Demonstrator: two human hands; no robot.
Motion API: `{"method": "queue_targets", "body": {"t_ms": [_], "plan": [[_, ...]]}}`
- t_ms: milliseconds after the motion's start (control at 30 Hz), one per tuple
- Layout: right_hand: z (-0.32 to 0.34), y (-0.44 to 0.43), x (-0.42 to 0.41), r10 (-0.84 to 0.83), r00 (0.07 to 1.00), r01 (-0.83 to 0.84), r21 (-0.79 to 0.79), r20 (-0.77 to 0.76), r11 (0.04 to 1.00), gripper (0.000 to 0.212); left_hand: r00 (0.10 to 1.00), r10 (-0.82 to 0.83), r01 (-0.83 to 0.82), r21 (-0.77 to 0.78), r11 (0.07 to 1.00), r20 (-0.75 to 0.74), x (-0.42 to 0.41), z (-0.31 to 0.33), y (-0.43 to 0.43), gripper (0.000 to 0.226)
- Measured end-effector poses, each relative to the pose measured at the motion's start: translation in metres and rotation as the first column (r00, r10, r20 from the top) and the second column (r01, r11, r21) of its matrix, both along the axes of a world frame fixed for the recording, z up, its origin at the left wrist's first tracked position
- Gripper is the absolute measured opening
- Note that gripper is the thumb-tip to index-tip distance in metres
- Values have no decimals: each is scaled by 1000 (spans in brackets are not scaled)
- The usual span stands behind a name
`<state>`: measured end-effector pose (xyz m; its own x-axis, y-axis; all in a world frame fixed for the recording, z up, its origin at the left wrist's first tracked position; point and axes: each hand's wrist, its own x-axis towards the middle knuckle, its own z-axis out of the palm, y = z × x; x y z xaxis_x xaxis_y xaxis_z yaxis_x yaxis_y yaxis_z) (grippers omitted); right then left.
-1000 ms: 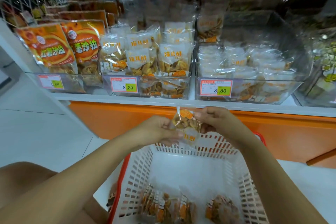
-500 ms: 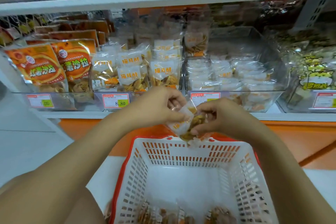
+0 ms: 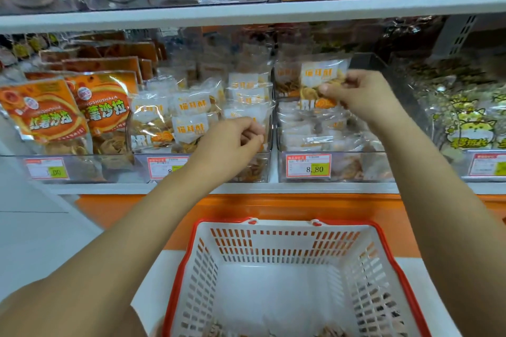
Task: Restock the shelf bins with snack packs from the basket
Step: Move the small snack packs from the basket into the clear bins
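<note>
Pinching a snack pack (image 3: 317,76) at its right edge, between thumb and fingertips of the right hand (image 3: 361,97). Kept upright, white label toward the camera. Held above the rear part of the right shelf bin (image 3: 380,169), the clear one with the 8.80 price tag (image 3: 308,165) on its front wall, over packs of the same kind lying inside. Not yet let go.

Half a second ago: gripped by both hands together, in front of this bin's left front corner and just above the far rim of the basket (image 3: 287,243). Now carried up and to the right, and touched no more by the left hand (image 3: 230,145).

As for the left hand: well apart from the pack, to the left of the bin, in front of the neighbouring middle bin (image 3: 254,172). Fingers curled against the packs standing there. Cannot tell whether gripping one of them or only touching.

Below the bin and nearer to the camera: the white basket with red rim, as before, with a few loose packs (image 3: 331,332) at its near edge. Farther left of the bin, past the middle one: orange bags (image 3: 41,109) standing upright.
</note>
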<state>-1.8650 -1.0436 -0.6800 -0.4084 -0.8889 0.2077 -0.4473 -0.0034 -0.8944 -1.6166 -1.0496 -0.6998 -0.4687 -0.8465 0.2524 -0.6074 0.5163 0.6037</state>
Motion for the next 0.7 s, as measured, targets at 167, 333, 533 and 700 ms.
{"method": "queue_targets", "body": {"t_ms": [167,333,533,700], "plan": [[-9,-56,-3,-28,984,50,122,-176,991,50,979,-17,57,-191,980,204,2,-5,3,19],[-8,-72,3,-20,992,37,135,-125,990,50,977,20,18,-175,984,211,3,-4,0,21],[-13,-72,14,-53,990,59,48,-129,997,46,979,14,22,-173,985,202,0,-3,-1,22],[-17,-68,14,-105,992,109,45,-67,993,51,982,0,34,-178,983,187,1,-3,1,21]]}}
